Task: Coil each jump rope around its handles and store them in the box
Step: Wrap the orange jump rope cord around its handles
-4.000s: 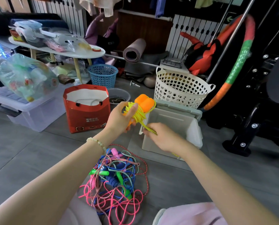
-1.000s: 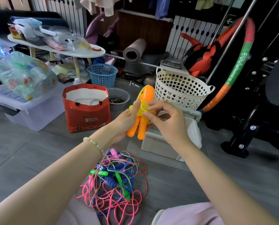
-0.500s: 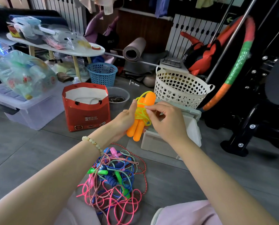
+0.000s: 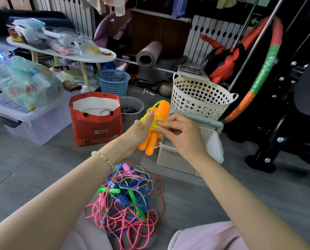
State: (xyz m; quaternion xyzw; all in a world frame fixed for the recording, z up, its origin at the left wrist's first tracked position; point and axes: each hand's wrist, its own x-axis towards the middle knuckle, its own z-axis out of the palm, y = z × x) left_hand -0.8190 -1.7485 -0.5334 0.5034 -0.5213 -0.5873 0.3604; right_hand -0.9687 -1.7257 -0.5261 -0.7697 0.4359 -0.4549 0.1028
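The fingers (image 4: 164,125) of the right hand (image 4: 185,138) are pinched narrow on the yellow rope (image 4: 155,121), right where it wraps the two orange handles (image 4: 150,143). The left hand (image 4: 138,131) has its fingers curled round those handles and holds them up, just over the near left corner of the box (image 4: 172,160). A few seconds ago a loose end was pulled out long. Now it is all wound up, so I think this rope is nearly ready to go in the box. The pile of ropes (image 4: 127,195) lies tangled on the floor (image 4: 42,168), in front of the box.
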